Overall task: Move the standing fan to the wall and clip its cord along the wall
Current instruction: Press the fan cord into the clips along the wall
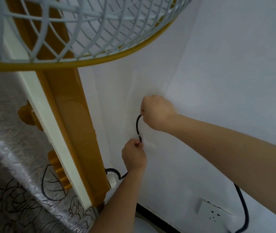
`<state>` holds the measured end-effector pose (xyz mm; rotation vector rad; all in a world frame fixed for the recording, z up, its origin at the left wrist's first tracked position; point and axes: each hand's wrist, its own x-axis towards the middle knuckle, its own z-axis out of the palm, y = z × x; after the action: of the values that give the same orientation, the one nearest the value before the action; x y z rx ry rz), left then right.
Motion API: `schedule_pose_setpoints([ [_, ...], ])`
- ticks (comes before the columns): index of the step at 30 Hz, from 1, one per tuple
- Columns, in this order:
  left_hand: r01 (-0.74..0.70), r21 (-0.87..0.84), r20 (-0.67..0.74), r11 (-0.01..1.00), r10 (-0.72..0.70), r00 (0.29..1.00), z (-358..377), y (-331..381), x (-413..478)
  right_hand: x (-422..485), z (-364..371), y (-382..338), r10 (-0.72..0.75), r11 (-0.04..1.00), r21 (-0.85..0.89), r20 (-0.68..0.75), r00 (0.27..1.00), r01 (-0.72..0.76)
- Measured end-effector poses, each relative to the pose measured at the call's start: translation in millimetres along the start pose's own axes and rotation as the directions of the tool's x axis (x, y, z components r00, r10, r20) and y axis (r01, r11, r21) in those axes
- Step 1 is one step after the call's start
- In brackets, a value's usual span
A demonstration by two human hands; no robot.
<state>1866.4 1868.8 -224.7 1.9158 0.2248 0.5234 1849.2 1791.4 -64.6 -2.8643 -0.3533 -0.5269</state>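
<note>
The standing fan stood close against the white painted wall (226, 73). Its white wire grille with a mustard-yellow rim (86, 31) filled the top of the view, and its tall yellow-and-cream plastic column (70, 132) ran down just beside the wall.

Both hands were at the wall to the right of the column. The right hand (157, 111) was the higher one, its arm coming in from the right. Its fingers were curled tight, pinching the upper end of a short arc of thin black power cord (137, 125) and holding it at the wall surface. The left hand (133, 157), reaching up from below, sat just under it with its fingers curled too, pinching the same cord at the lower end of the arc. Right above that pinch a small dark clip (139, 135) showed on the cord, too small to make out in detail.

Below the left wrist the cord reappeared and looped back to the foot of the column, where a small white block (112, 180) sat — what it was could not be told.

Low on the wall to the right was a white socket plate (213, 214), with a thicker black cable (244, 209) curving down beside it. A black skirting strip (152, 214) ran along the wall's foot. On the left hung a silvery sheet with dark flower outlines (16, 190).
</note>
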Motion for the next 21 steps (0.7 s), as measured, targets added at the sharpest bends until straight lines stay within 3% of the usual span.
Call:
schedule_pose_setpoints([
  [7, -0.006, -0.332, -0.116, 0.943, -0.034, 0.993, 2, 13, -5, -4, 0, 13, -0.016, 0.998, -0.062, -0.027, 1.0, 0.014],
  [21, 0.128, -0.417, -0.064, 0.9, -0.17, 0.983, 3, 12, 5, -6, 4, 25, -0.211, 0.951, -0.223, 0.034, 0.977, 0.213],
])
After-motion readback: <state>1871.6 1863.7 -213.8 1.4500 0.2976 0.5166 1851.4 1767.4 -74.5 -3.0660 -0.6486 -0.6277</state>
